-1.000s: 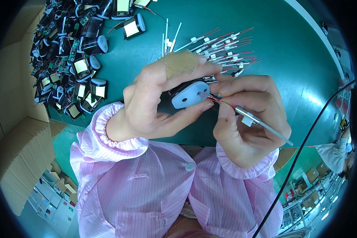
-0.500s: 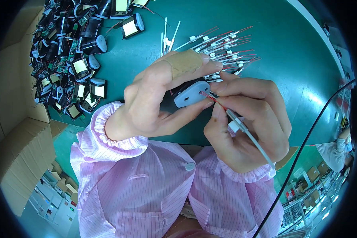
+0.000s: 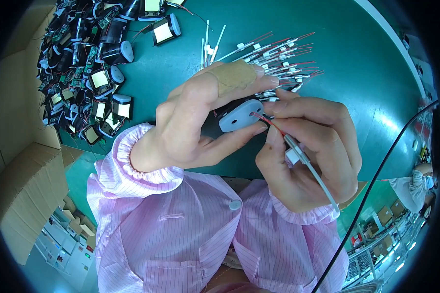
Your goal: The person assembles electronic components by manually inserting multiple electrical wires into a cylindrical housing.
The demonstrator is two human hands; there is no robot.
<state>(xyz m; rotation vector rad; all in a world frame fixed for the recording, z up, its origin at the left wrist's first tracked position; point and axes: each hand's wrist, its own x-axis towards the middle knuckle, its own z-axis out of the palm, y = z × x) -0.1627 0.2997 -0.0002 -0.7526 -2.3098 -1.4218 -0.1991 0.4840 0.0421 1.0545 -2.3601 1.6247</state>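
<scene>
Between the thumb and fingers of my left hand (image 3: 195, 115) is a small black device with a pale grey oval end cap (image 3: 239, 117). The cap has several dark holes, and its face points to the right. My right hand (image 3: 318, 146) pinches a thin white cable (image 3: 320, 183) with a small white tag (image 3: 293, 155) on it. Red and dark wires (image 3: 265, 118) run from the cable's end to one of the cap's holes. Fingertips hide how deep the wires sit. A tan bandage (image 3: 237, 78) wraps a finger of my left hand.
Several similar tagged cables (image 3: 283, 53) with red wire ends lie fanned out beyond my hands on the green table (image 3: 366, 73). Black devices with grey caps and circuit boards are heaped (image 3: 90, 63) at the left. Beside them stands a cardboard box (image 3: 29, 185). A black cord (image 3: 376, 190) crosses at right.
Both hands, with the device and cable, have shifted very slightly to the right in the picture. The grips look the same, and the wires still reach the cap's hole.
</scene>
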